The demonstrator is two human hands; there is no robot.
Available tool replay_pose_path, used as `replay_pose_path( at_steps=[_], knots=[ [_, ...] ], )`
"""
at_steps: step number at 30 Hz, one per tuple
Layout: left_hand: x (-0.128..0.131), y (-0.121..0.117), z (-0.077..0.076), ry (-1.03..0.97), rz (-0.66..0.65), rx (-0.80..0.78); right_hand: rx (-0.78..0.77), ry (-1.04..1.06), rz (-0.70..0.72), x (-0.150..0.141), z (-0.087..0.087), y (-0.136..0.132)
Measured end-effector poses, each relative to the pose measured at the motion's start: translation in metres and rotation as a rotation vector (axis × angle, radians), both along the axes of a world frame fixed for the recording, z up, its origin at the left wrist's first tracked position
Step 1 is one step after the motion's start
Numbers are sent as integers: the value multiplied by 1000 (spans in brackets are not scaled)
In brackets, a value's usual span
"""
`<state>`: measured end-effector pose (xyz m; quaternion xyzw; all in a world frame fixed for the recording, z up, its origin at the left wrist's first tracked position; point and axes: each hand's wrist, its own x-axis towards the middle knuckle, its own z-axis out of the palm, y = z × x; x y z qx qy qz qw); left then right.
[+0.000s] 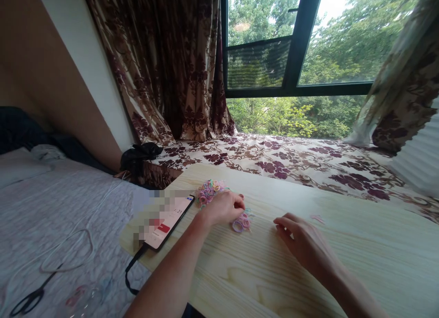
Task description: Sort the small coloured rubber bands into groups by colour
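My left hand (224, 207) reaches over small coloured elastic hair ties, its fingers curled together. Whatever sits between its fingertips is too small to make out. One pile of hair ties (206, 192), pink, purple, yellow and teal, lies just behind that hand. A smaller cluster of hair ties (242, 223), mostly pink and purple, rests below its fingertips. To the right, my right hand (300, 238) is low over the table, fingers bent and tips close together. I cannot see if it pinches anything. Beyond it lie a few pale pink bands (317, 219), apart from the piles.
A phone (168, 224) with a lit screen and black cable lies at the left of the wood-grain table (260, 281). Scissors (32, 299) and a white cord (87, 249) are on the bed (51, 208). Behind the table, a floral-covered ledge (274, 160) runs beneath the window.
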<state>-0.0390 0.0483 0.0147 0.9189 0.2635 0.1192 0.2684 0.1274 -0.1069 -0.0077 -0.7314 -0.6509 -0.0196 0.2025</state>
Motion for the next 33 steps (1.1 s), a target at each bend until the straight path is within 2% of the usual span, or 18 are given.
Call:
replay_pose_path(
  at_steps=[9, 17, 22, 33],
  knots=[
    [0, 2, -10, 53, -73, 65, -16, 21, 14, -3, 0, 0],
    [1, -1, -6, 66, -124, 90, -4, 34, 15, -2, -2, 0],
    [2, -2, -5, 89, -86, 87, 10, 37, 23, -2, -2, 1],
    [7, -4, -6, -28, 19, 82, 26, 21, 39, 0, -4, 2]
  ],
)
